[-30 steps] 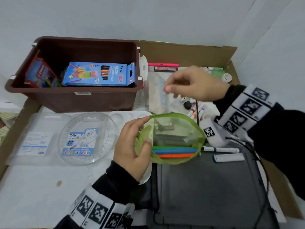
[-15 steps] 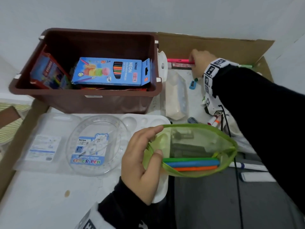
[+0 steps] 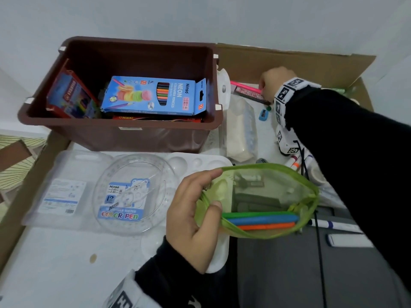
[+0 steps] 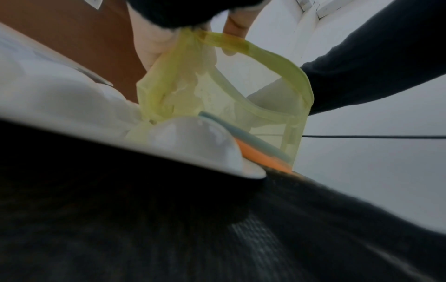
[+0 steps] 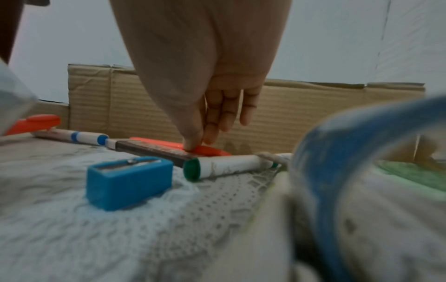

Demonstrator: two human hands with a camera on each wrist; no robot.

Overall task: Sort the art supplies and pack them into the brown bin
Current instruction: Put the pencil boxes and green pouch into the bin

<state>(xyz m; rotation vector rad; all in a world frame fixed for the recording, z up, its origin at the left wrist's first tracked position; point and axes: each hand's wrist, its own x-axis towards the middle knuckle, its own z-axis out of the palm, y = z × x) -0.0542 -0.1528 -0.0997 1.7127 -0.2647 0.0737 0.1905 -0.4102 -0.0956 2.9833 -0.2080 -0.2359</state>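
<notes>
The brown bin (image 3: 120, 134) stands at the back left and holds a blue box of neon pencils (image 3: 153, 95) and a red box (image 3: 71, 96). My left hand (image 3: 213, 188) grips the open end of a green mesh pouch (image 3: 266, 196), which holds green, blue and orange pens (image 3: 262, 221). In the left wrist view the fingers (image 4: 231, 21) hold the pouch (image 4: 241, 106) mouth wide. My right hand (image 3: 261, 90) reaches to the far back. There its thumb and fingertips (image 5: 198, 145) pinch a pink pen (image 5: 210, 149) that lies against the cardboard wall.
A blue sharpener (image 5: 128, 181), a green-capped marker (image 5: 224, 166) and a dark flat stick (image 3: 251, 95) lie near the right hand. A clear round pen pack (image 3: 133, 194) and a white palette (image 3: 200, 161) sit left of the pouch. A dark case (image 3: 289, 263) lies in front.
My right hand has gone from above the pouch to the back wall and come down on the pink pen. The left hand still holds the pouch open.
</notes>
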